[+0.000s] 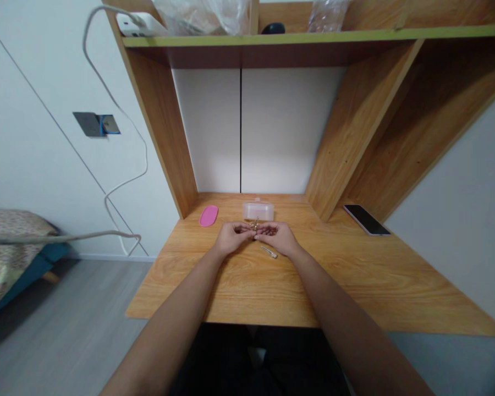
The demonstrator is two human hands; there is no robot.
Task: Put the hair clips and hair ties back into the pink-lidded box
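Observation:
My left hand (233,237) and my right hand (279,236) meet over the middle of the desk. Between their pinched fingertips is a small gold-coloured, clip-like piece (254,225), partly covered by the fingers; its exact kind is unclear. A slim silver metal clip (269,252) lies on the wood just below my right fingers. Right behind my hands stands a clear plastic box (258,211), its lower front edge hidden by them. To the left of the box, a pink oval lid-like piece (208,216) lies flat.
The wooden desk (264,297) has upright panels at both sides and a shelf (272,39) above. A phone (366,220) lies at the right. A white cable (142,144) hangs down the left wall from a power strip (140,24). Plastic bags (206,16) rest on the shelf.

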